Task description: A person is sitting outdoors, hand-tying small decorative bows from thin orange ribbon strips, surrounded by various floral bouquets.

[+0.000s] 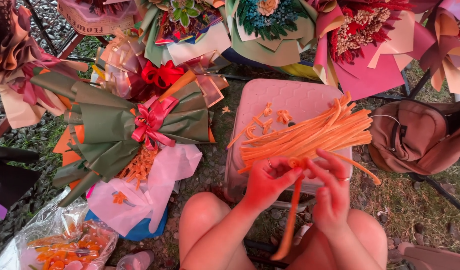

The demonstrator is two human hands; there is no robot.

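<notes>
The orange pipe cleaner point(291, 210) sat at lower centre of the frame, its upper end rolled into a small coil point(295, 163) and its free tail hanging down between the knees. The left hand point(266, 181) pinched the coil from the left, thumb and fingers pressed together on it. The right hand point(331, 192) gripped the same stem just right of the coil, fingertips closed on it.

To do this step well, as judged from the frame: the coil should stay flat between the left thumb and forefinger while the right hand feeds the stem around it in even turns, with steady tension so no gap opens between wraps.

Just above the hands, a bundle of straight orange pipe cleaners point(310, 135) lay across a pale pink stool point(290, 97), beside several finished orange curls point(270, 117). At centre left lay a bouquet wrapped in green paper point(115, 127) with a pink ribbon bow point(150, 125). A brown backpack point(415, 137) rested at right. A clear bag of orange pieces point(65, 247) occupied the lower left corner.
</notes>
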